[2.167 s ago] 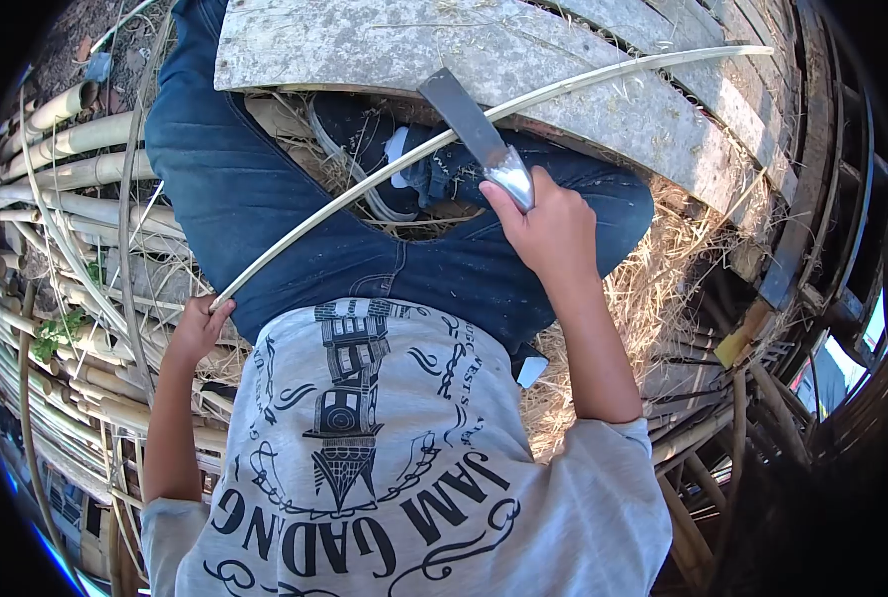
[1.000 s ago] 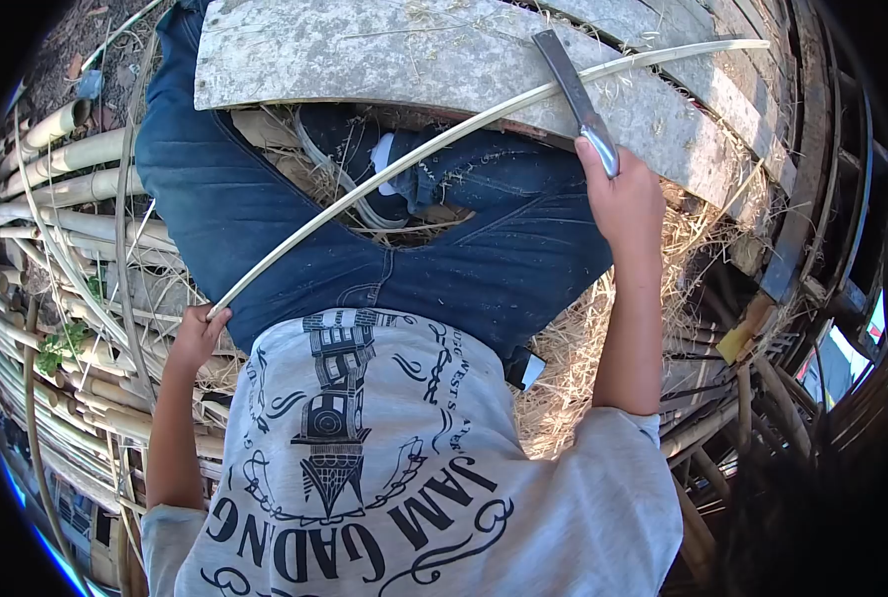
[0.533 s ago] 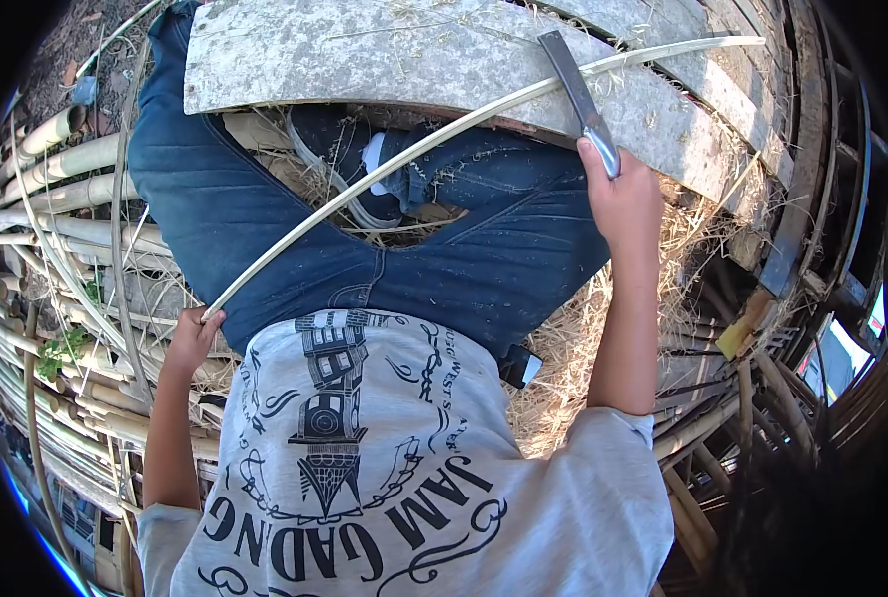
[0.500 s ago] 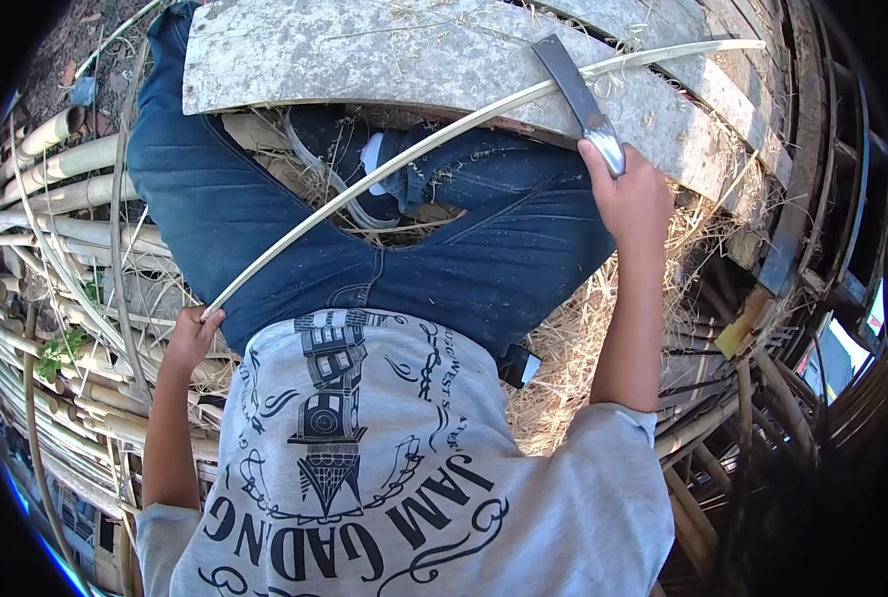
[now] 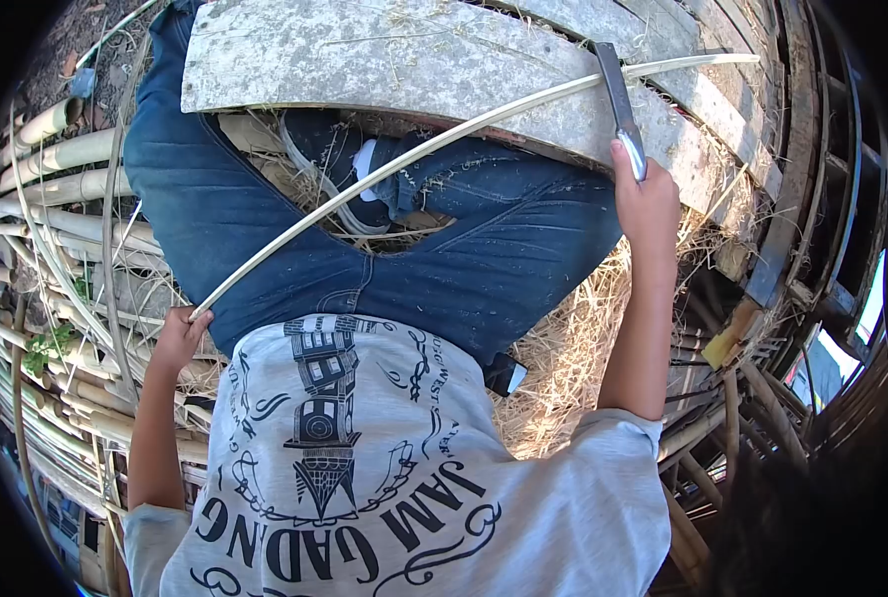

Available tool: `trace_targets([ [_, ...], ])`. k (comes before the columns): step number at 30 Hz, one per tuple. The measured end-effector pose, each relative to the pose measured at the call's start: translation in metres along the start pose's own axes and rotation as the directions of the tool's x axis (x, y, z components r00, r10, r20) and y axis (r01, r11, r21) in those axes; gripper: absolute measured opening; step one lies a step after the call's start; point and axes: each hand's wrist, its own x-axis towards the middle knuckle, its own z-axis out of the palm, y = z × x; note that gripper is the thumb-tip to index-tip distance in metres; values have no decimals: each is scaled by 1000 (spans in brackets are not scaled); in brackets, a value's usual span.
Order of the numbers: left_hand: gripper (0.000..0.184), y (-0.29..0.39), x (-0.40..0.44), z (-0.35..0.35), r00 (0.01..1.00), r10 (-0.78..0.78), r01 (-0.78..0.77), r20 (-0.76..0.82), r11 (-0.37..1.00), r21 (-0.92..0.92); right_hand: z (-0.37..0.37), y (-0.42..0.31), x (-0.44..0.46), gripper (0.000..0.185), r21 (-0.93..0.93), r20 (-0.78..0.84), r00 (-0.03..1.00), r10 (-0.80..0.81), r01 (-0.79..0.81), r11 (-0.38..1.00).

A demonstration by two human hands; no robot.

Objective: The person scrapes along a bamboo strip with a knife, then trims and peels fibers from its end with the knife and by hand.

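Observation:
A long, pale, slightly bowed bamboo strip (image 5: 394, 167) runs from the lower left across my lap and over the wooden boards. Its near end is pinched in my left hand (image 5: 178, 340), beside my hip. Over at the right, my right hand (image 5: 649, 204) is closed round the handle of a broad-bladed knife (image 5: 615, 95), thumb resting near the shiny base of the blade. The dark blade lies across the strip close to its far end. The knife's handle is mostly hidden in my fist.
A weathered board (image 5: 364, 55) with shavings on it lies in front of me. Bamboo poles (image 5: 76, 189) are stacked at my left. Dry shavings (image 5: 563, 368) cover the ground by my right side. A slatted wooden structure (image 5: 802, 169) stands at the far right.
The knife and my right hand have moved right along the strip, toward its far end, and the blade stands more upright in view. My left hand has shifted slightly left, still gripping the strip.

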Motion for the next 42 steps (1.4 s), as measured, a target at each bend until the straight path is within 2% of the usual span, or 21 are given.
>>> trace_targets([
  [1, 33, -2, 0, 0, 1000, -5, 5, 20, 1000, -8, -4, -3, -4, 65, -4, 25, 999, 28, -28, 1000],
  [4, 33, 0, 0, 2, 1000, -21, 21, 5, 1000, -18, 11, -28, -34, 65, 6, 129, 969, -211, 212, 977],
  [7, 34, -2, -1, 2, 1000, -23, 24, 9, 999, -46, 36, -41, -49, 62, 211, 233, 936, -262, 214, 954],
  [9, 34, 0, -1, 1, 1000, -13, 13, 5, 1000, -25, 29, -32, -36, 61, 21, 141, 942, -306, 306, 952],
  [10, 34, 0, -2, 1, 1000, 3, -3, 5, 1000, -6, 32, -17, -23, 61, 43, 48, 965, -257, 255, 966],
  [11, 34, -3, -2, 0, 1000, 1, -1, 0, 1000, -8, 12, -16, -7, 62, 205, 182, 983, -29, -9, 979],
  [13, 34, -5, 3, 1, 1000, 25, -25, 8, 1000, 7, 0, -6, 5, 65, -46, 13, 994, -110, 111, 993],
  [14, 34, -4, 3, 3, 1000, 29, -29, 4, 1000, 0, 0, -6, 6, 65, -51, 8, 993, -116, 116, 992],
  [16, 34, 0, 0, 4, 998, 36, -36, -46, 999, -11, 2, -22, -5, 68, 121, 190, 982, -4, -20, 992],
  [19, 35, 5, -2, 5, 999, -9, 9, -52, 1000, -6, 15, -52, -40, 70, -35, 234, 936, -264, 280, 959],
  [22, 36, -3, 0, 2, 1000, 4, -4, -22, 1000, -20, 15, -49, -34, 70, -55, 206, 943, -260, 276, 960],
  [25, 37, -2, 0, -3, 1000, -3, 4, 16, 1000, -23, -5, -12, 9, 71, 46, 157, 987, 45, -52, 998],
  [26, 37, 0, 3, -3, 1000, -11, 12, 28, 1000, -27, -6, -7, 10, 71, 38, 147, 988, 46, -52, 998],
  [29, 36, 3, 2, 2, 999, -41, 42, 20, 997, -57, -3, -22, 1, 71, 7, 143, 989, -21, 20, 1000],
  [31, 35, 6, 0, 1, 999, -52, 53, 13, 998, -42, -7, -41, -18, 71, -96, 260, 944, -205, 236, 967],
  [32, 35, 5, 0, 2, 998, -60, 61, 13, 997, -40, 4, -35, -24, 70, -83, 169, 924, -342, 359, 929],
  [33, 35, 4, 0, 2, 999, -44, 45, 8, 998, -38, 5, -33, -20, 70, -76, 176, 923, -341, 359, 930],
  [35, 34, 5, 1, 1, 999, -32, 32, 9, 999, -33, -6, -17, 4, 71, -61, 112, 992, -53, 60, 996],
  [36, 34, 7, 4, -1, 999, -39, 41, 34, 998, -46, -17, -1, 24, 71, 2, 176, 977, 117, -119, 993],
  [39, 34, 4, 5, -3, 998, -46, 48, 49, 997, -57, -13, -1, 26, 67, -74, 33, 999, 7, -5, 997],
  [42, 34, -10, 6, 0, 999, -25, 25, 31, 1000, -17, -5, -21, 5, 67, -98, 125, 971, -202, 215, 972],
])
